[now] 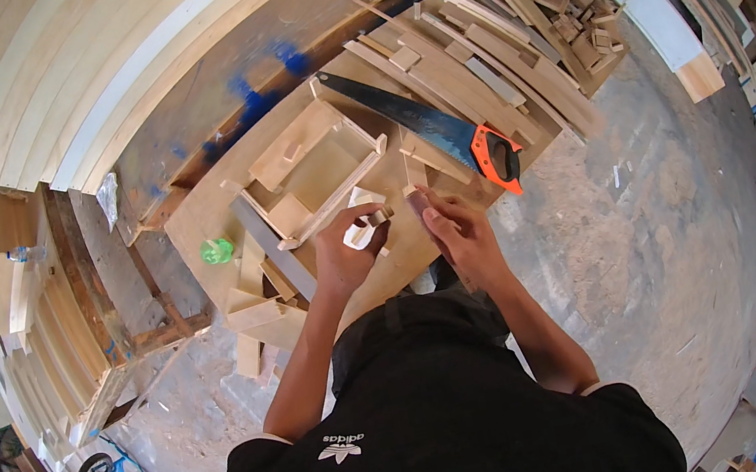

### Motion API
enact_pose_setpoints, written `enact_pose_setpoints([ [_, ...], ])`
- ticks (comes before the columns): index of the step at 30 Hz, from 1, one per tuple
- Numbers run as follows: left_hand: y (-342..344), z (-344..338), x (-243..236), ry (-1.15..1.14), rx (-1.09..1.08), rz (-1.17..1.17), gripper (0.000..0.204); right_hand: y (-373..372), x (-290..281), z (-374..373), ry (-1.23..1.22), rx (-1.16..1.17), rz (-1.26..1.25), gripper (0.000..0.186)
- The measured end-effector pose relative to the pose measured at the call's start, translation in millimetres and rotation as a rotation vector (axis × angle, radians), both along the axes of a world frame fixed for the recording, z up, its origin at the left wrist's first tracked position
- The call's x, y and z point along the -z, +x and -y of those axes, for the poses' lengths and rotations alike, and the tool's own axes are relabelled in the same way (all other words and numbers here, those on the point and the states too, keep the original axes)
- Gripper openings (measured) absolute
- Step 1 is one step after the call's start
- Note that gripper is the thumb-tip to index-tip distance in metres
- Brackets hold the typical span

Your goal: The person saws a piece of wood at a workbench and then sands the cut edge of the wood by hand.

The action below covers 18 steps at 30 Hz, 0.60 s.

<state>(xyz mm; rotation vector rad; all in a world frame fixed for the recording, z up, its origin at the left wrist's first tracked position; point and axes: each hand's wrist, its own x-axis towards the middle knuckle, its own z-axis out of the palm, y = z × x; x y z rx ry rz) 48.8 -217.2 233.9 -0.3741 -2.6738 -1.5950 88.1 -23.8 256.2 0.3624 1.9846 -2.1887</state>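
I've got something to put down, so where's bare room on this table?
Bare tabletop shows left of the wooden frame, beyond the green object; a smaller patch lies between the left hand and right hand. It's crowded at right, with wood strips and the saw, and near left, with offcuts.

both forearms [307, 360] angle forward, elbows bent; left grip [346, 255] and right grip [463, 228] curl inward, near each other.
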Motion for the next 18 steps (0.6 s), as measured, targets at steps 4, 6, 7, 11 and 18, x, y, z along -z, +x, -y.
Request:
enact_pose_setpoints([
  [4,12,-8,-20,0.066,0.042,-0.323,0.032,11,-41,12,0.52,-0.056,-0.575,0.04],
  [6,21,-14,-36,0.091,0.062,-0.487,0.032,17,-52,11,0.574,-0.062,-0.607,0.041],
  [7,23,-16,-38,0.089,0.052,-0.49,0.032,20,-56,10,0.601,-0.066,-0.623,0.042],
  [11,30,-20,-41,0.083,0.019,-0.495,0.031,11,-64,7,0.528,-0.017,-0.481,0.044],
  [18,42,-25,-61,0.242,-0.033,-0.377,0.028,26,-74,-2,0.541,-0.025,-0.481,0.045],
])
